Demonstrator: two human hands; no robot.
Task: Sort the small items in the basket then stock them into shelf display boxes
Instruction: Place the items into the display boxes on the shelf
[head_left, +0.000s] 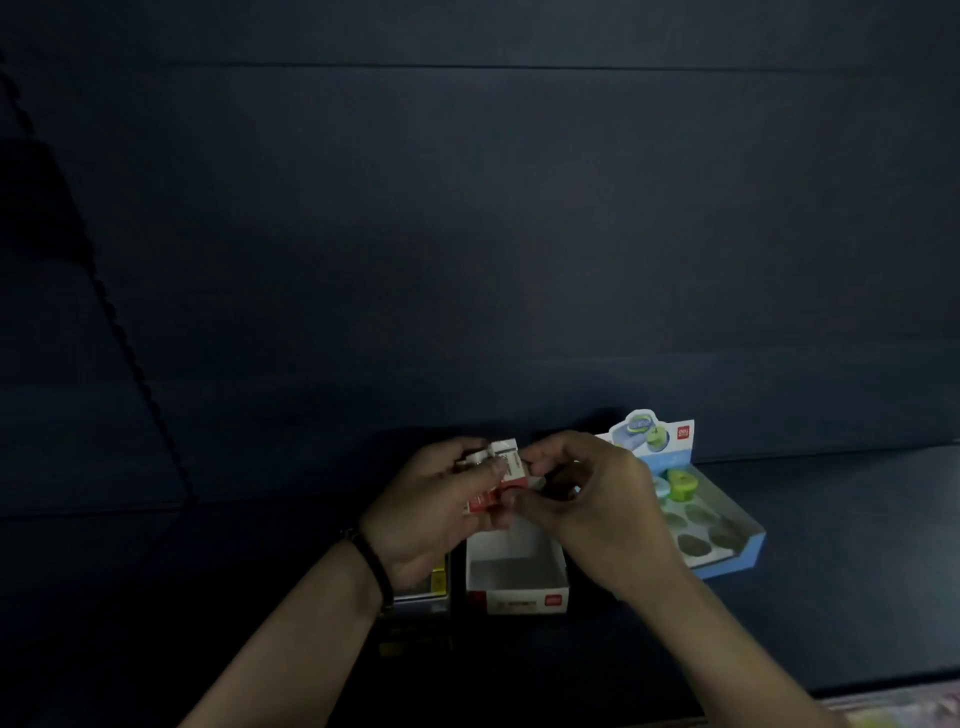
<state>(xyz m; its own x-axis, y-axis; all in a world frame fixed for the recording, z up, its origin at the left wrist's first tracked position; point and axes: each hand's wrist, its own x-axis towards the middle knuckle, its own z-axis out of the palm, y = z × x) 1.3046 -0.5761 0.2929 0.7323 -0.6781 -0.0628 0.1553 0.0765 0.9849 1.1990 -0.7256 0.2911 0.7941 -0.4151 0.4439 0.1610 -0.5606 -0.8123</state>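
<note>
**Item: red-and-white packet, held over display boxes**

Head view: the left hand (431, 512) is curling its fingers round a small red-and-white packet (501, 480). The right hand (597, 509) is pinching the packet's right edge. Its print is too blurred to read. The packet is hovering above the rear of an open white display box (514, 571) on the dark counter (467, 260). A blue display box (727, 530), partly hidden by the right hand, is holding a green item (681, 484). The left hand is hiding most of a third box (434, 587).

Dim shop-stocking spot
A white display box (514, 574) and a blue display box (754, 545) with a branded header stand on a dark blue surface (519, 234).
</note>
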